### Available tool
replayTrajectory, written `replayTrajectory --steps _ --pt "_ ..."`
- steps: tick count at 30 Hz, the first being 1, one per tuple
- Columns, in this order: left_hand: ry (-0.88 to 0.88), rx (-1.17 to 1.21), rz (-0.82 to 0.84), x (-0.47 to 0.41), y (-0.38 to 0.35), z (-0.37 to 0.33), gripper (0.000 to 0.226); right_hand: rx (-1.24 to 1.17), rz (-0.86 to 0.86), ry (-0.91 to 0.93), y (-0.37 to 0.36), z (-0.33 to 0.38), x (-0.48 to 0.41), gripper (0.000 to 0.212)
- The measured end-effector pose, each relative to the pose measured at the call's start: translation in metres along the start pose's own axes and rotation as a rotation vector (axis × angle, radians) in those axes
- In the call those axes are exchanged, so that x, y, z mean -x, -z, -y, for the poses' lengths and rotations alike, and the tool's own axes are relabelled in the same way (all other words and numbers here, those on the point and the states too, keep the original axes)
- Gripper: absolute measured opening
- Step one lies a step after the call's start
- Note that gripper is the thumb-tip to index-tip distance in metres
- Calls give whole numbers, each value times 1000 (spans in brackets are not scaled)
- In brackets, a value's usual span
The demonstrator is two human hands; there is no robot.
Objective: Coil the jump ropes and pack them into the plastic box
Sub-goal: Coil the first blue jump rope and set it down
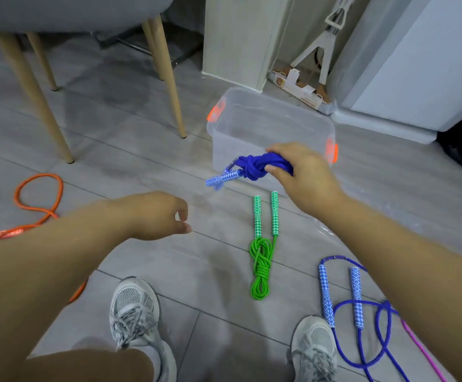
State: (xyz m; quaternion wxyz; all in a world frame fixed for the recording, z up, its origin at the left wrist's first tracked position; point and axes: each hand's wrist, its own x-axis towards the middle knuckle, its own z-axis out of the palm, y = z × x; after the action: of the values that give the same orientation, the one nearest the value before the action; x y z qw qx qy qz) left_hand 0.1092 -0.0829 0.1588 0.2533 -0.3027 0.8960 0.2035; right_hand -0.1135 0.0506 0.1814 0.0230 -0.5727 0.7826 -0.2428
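Observation:
My right hand (pixel 304 175) grips a coiled, knotted blue jump rope (pixel 254 166) at the near wall of the clear plastic box (pixel 252 117), its patterned handles sticking out to the left. My left hand (pixel 155 215) hovers over the floor with loosely curled fingers, holding nothing. A coiled green jump rope (pixel 261 260) lies on the floor in front of the box. An uncoiled blue rope (pixel 362 326) lies at the lower right, an orange rope (pixel 39 199) at the left, and a pink rope (pixel 423 351) at the right edge.
The box has orange latches (pixel 217 110) and nothing visible inside. A grey chair with wooden legs (pixel 169 78) stands at the back left. A white cabinet (pixel 417 78) and cardboard clutter (pixel 301 89) sit behind the box. My two shoes (pixel 133 307) are at the bottom.

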Motion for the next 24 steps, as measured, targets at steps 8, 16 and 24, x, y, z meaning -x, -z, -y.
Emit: replayTrajectory --steps 8,16,24 --pt "15 -7 80 -14 -17 9 36 255 283 175 -124 -37 60 20" --pt "19 -19 150 -25 -39 21 35 390 460 205 -194 -46 93 53" --pt "2 -50 208 -28 -55 22 35 431 1017 191 -214 -29 108 46"
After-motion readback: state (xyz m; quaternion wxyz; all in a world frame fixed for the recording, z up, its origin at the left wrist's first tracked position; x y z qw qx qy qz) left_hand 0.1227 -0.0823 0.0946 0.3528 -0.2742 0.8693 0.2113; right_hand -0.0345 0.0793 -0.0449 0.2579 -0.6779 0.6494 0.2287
